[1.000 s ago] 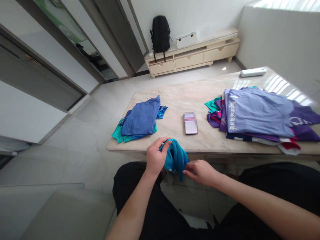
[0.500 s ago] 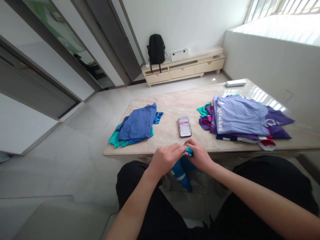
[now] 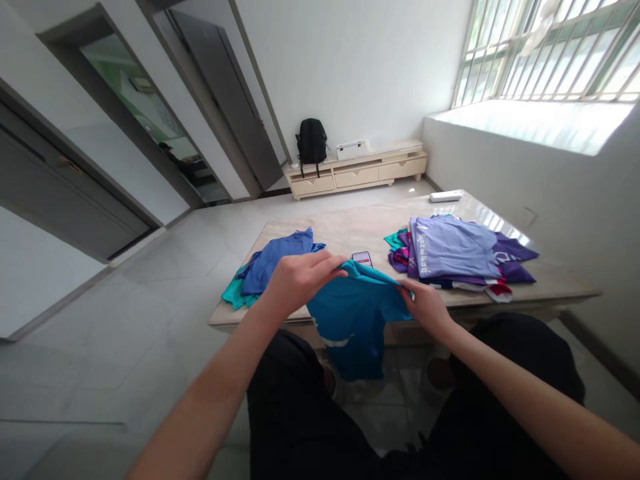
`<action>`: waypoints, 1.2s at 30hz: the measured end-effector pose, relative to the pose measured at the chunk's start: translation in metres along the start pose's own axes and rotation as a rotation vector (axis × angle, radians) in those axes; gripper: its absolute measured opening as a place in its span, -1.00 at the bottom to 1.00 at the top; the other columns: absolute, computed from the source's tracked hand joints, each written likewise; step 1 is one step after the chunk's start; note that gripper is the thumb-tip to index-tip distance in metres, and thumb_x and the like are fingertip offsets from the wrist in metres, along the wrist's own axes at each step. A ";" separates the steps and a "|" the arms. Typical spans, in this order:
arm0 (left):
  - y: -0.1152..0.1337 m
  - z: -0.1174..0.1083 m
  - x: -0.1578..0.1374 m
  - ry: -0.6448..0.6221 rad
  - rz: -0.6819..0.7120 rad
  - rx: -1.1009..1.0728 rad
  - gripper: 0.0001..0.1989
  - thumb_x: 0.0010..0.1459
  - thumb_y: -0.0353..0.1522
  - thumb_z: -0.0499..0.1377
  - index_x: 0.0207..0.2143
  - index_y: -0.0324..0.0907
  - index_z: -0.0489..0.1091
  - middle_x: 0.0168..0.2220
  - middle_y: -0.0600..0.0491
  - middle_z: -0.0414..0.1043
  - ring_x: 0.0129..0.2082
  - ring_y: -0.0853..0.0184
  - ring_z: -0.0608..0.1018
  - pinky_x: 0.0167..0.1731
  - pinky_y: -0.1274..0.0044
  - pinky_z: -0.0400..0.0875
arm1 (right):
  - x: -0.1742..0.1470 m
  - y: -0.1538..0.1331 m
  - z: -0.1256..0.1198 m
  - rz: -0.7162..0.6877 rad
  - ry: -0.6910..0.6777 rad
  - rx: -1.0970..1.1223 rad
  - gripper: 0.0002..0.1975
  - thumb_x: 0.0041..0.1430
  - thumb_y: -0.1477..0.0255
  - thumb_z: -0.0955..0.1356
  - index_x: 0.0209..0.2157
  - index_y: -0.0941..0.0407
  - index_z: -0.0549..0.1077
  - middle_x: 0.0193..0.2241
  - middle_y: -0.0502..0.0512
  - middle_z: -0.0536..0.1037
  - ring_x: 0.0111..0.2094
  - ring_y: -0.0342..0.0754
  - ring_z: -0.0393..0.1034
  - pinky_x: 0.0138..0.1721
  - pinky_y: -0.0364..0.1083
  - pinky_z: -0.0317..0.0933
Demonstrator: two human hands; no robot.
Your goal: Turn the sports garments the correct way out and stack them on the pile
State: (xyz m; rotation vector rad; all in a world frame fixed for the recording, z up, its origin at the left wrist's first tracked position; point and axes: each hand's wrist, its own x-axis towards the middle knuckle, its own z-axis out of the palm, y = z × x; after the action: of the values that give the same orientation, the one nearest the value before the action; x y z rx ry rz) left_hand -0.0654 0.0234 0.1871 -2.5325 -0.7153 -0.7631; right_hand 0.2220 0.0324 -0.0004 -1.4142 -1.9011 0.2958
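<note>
A bright blue shirt hangs between my hands, over the table's near edge and down toward the floor. My left hand pinches its top edge on the left, and my right hand grips it on the right. The edge stretched between them is bunched or rolled. A pale mark shows low on the cloth. Behind the shirt lies a phone, partly covered by it. Left of that sits a pile of blue and green shirts, partly behind my left hand. To the right lies a larger pile topped by a lavender shirt.
The marble-look table stands before my knees. A white oblong object lies at its far right corner. Beyond are a low cabinet with a black backpack and a white box. A barred window is at right.
My hands have moved apart and up, spreading the blue shirt that was bunched between them. The view has tilted upward, and the shirt now covers part of the phone.
</note>
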 end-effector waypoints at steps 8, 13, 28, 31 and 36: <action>-0.004 -0.027 0.012 0.092 -0.047 0.095 -0.75 0.33 -0.24 0.19 -0.02 -0.15 0.50 -0.16 0.01 0.63 -0.21 0.33 0.66 -0.22 0.61 0.49 | 0.017 -0.009 -0.042 -0.036 0.416 -0.017 -0.68 0.43 0.35 0.16 -0.02 0.10 0.48 -0.15 0.19 0.61 -0.13 0.09 0.52 -0.15 -0.04 0.30; 0.000 -0.034 0.017 0.115 -0.072 0.034 -0.74 0.34 -0.22 0.17 -0.05 -0.15 0.53 -0.19 0.01 0.63 -0.22 0.34 0.66 -0.20 0.60 0.50 | 0.017 -0.003 -0.059 -0.080 0.394 0.045 -0.71 0.42 0.32 0.18 -0.06 0.09 0.46 -0.25 0.14 0.61 -0.28 0.03 0.52 -0.21 -0.04 0.33; 0.003 -0.051 0.032 0.087 -0.056 -0.010 -0.74 0.35 -0.20 0.15 -0.06 -0.14 0.52 -0.17 0.03 0.63 -0.19 0.37 0.65 -0.16 0.61 0.48 | -0.042 -0.074 -0.053 -0.453 -0.002 0.169 -0.69 0.29 0.50 0.29 -0.07 -0.07 0.59 0.11 0.14 0.44 -0.06 0.00 0.48 -0.11 -0.02 0.40; 0.006 -0.050 0.035 0.079 -0.092 0.021 -0.73 0.35 -0.19 0.14 -0.08 -0.15 0.52 -0.18 0.02 0.63 -0.20 0.35 0.65 -0.16 0.59 0.48 | -0.048 -0.112 -0.051 -0.369 -0.002 0.300 -0.78 0.29 0.39 0.33 -0.09 -0.04 0.58 -0.07 0.13 0.52 -0.18 -0.04 0.50 -0.16 -0.07 0.39; 0.015 -0.046 0.039 0.083 -0.129 0.029 -0.73 0.36 -0.19 0.14 -0.10 -0.16 0.52 -0.19 0.02 0.62 -0.19 0.33 0.64 -0.15 0.58 0.48 | -0.049 -0.150 -0.040 -0.212 0.030 0.138 -0.71 0.23 0.09 0.39 -0.25 0.02 0.53 -0.36 0.08 0.55 -0.33 -0.03 0.47 -0.32 -0.10 0.28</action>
State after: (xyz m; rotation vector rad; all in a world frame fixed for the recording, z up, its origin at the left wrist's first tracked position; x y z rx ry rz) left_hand -0.0472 0.0025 0.2430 -2.4312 -0.8622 -0.8890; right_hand 0.1452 -0.0762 0.0932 -1.1104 -1.9473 0.2944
